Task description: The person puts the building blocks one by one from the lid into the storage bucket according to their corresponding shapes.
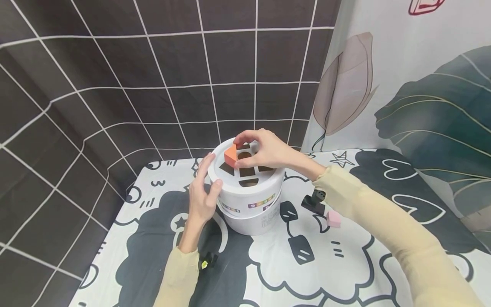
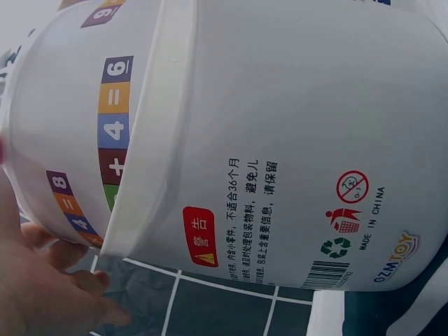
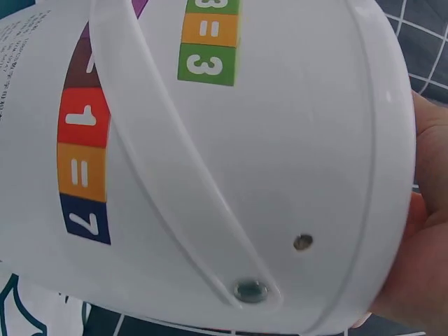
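Note:
A white shape-sorter bucket (image 1: 245, 224) stands upright on the patterned cloth. Its round white lid (image 1: 229, 181) has several cut-out holes of different shapes. My right hand (image 1: 268, 149) is over the lid and pinches an orange block (image 1: 231, 156) between thumb and fingers, at the lid's left side. From the head view I cannot tell how far the block sits in a hole. Against the bucket's left side rests my left hand (image 1: 201, 194), fingers stretched up to the rim and thumb on the front wall. Coloured number stickers (image 3: 84, 171) run around the bucket in the right wrist view.
A pink block (image 1: 333, 218) lies on the cloth (image 1: 314, 277) right of the bucket, beneath my right forearm. Close behind the bucket hangs a dark curtain with a white grid (image 1: 234, 102). A leaf-printed curtain (image 1: 383, 85) hangs at the right.

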The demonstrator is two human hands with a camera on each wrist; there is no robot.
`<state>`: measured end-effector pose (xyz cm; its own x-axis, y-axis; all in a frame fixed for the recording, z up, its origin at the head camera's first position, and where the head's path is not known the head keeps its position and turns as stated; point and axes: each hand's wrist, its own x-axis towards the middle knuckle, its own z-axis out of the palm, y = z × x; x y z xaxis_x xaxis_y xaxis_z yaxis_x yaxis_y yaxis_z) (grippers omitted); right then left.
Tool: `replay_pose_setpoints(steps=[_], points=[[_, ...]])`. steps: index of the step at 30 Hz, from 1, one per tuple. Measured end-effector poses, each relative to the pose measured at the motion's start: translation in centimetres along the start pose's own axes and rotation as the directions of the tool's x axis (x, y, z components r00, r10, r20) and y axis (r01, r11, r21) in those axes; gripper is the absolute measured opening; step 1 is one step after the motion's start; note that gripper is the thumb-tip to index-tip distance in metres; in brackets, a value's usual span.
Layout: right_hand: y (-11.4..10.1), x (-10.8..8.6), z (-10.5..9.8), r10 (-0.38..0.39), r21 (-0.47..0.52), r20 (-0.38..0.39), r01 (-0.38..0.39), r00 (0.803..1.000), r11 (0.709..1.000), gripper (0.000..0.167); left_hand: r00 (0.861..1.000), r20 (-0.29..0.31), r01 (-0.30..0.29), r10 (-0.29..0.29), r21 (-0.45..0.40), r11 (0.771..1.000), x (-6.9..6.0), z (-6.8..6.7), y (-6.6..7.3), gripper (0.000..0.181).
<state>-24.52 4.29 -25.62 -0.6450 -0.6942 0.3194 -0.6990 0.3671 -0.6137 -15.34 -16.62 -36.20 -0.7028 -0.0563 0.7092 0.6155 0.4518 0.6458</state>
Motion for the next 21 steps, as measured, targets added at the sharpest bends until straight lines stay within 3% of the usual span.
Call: replay_pose_setpoints(steps=[9, 21], points=[[-0.32, 0.36, 0.69, 0.035, 0.011, 0.058, -0.036, 0.998, 0.999, 0.054, 1.0, 0.006, 0.011, -0.011, -0.001, 1.0, 0.01, -0.06, 0.13, 0.065], [-0.45, 0.11, 0.83, -0.021, -0.084, 0.063, 0.026, 0.998, 0.996, 0.051, 1.0, 0.008, 0.005, -0.005, -0.007, 1.0, 0.05, -0.04, 0.02, 0.065]])
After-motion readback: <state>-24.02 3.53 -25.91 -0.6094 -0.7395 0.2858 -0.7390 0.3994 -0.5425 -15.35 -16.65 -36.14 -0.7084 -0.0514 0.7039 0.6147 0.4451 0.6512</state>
